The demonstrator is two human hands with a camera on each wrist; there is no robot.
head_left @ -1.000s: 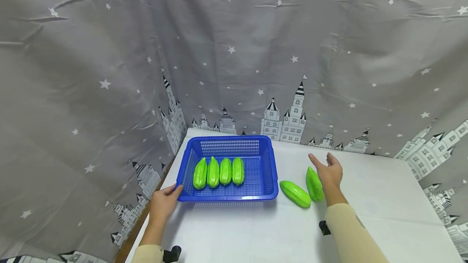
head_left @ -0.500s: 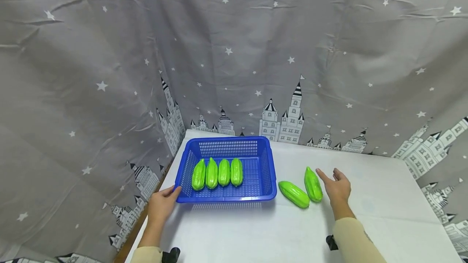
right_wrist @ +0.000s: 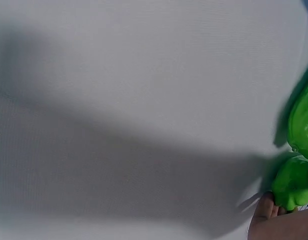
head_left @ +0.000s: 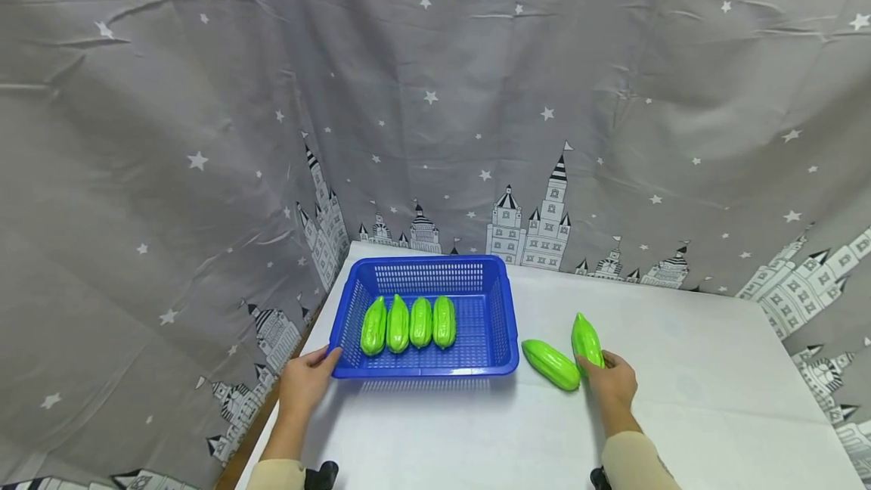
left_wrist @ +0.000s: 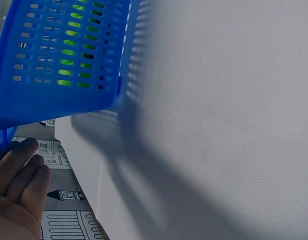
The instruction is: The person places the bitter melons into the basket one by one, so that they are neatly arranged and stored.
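My left hand (head_left: 304, 384) holds the front left corner of a blue plastic basket (head_left: 425, 372), thumb on top of the rim. In the left wrist view its fingers (left_wrist: 31, 192) reach under the basket's rim. Several glossy green bitter melons (head_left: 398, 324) lie in a row inside, towards the left. To the basket's right, my right hand (head_left: 615, 386) grips the near end of a bitter melon (head_left: 586, 339) on the table, thumb on its left side and fingers on its right. Another bitter melon (head_left: 551, 364) lies tilted just left of it, outside the basket.
A white cloth covers the table (head_left: 708, 384). Behind and to the left hangs a grey curtain (head_left: 435, 134) printed with stars and castles. The basket's right part shows its bare mesh floor.
My right hand first drew back to the right of the melons, then came down and left onto the right-hand bitter melon and took hold of it. My left hand stays on the basket.
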